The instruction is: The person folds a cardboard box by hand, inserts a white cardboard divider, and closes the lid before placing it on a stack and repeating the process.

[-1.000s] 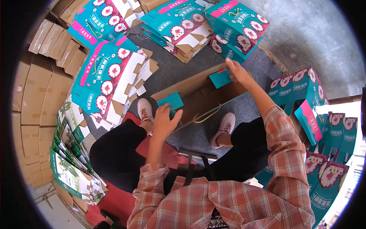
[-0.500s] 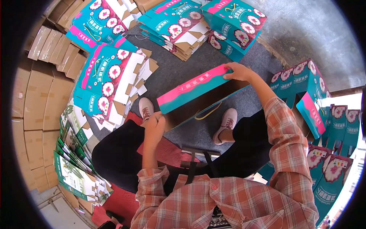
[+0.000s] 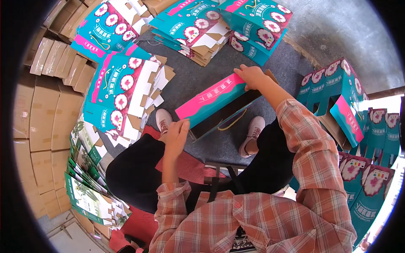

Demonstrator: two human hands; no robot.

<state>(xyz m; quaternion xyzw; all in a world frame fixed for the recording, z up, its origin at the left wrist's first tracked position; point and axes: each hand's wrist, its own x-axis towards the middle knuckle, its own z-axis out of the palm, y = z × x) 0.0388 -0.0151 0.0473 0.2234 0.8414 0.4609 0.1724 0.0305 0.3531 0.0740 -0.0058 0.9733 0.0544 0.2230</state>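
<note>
Between my hands is a teal and pink gift carton [image 3: 217,98], its dark inside facing me and a yellow cord handle [image 3: 233,121] on the near panel. My left hand [image 3: 176,137] is closed at the carton's left corner, fingers pressed together against the pink and teal edge. At the far right end, my right hand [image 3: 255,78] grips the panel's top edge, with a brown flap partly hidden behind the wrist. Both shoes [image 3: 254,133] show on the floor, below and beside the carton.
Flat teal cartons lie stacked to the left [image 3: 116,90] and ahead [image 3: 190,27]. A folded-up carton [image 3: 261,29] stands ahead right. Several standing cartons [image 3: 333,82] line the right side. Brown boxes [image 3: 44,109] and flat green cartons [image 3: 86,196] are at the left.
My right hand has shifted a little left and away from me, and a brown flap now shows beside it. My left hand has moved slightly right and up at the corner.
</note>
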